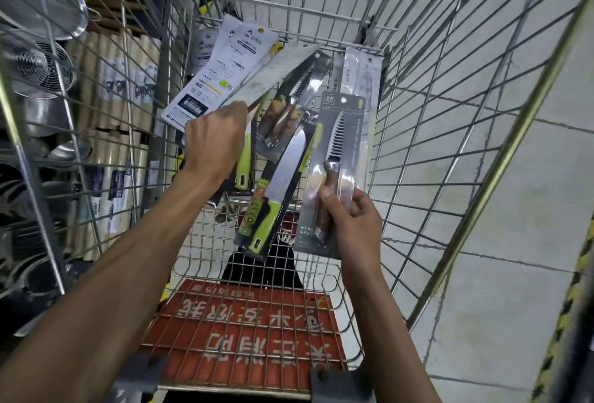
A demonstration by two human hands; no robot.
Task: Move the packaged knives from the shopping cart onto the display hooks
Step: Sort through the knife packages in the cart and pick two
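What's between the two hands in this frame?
Head view: a green-handled packaged knife, slanted, shows between the left hand, gripping a fan of knife packs, and the right hand, holding a wood-handled knife pack.

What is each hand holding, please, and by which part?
Right hand: serrated knife pack, at the handle end. Left hand: fanned packs, by their lower ends.

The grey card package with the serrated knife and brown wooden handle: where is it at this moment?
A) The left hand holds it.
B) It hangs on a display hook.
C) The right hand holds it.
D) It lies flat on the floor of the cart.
C: the right hand grips the lower part of the grey card package with the serrated knife, while the left hand holds the white-backed packages.
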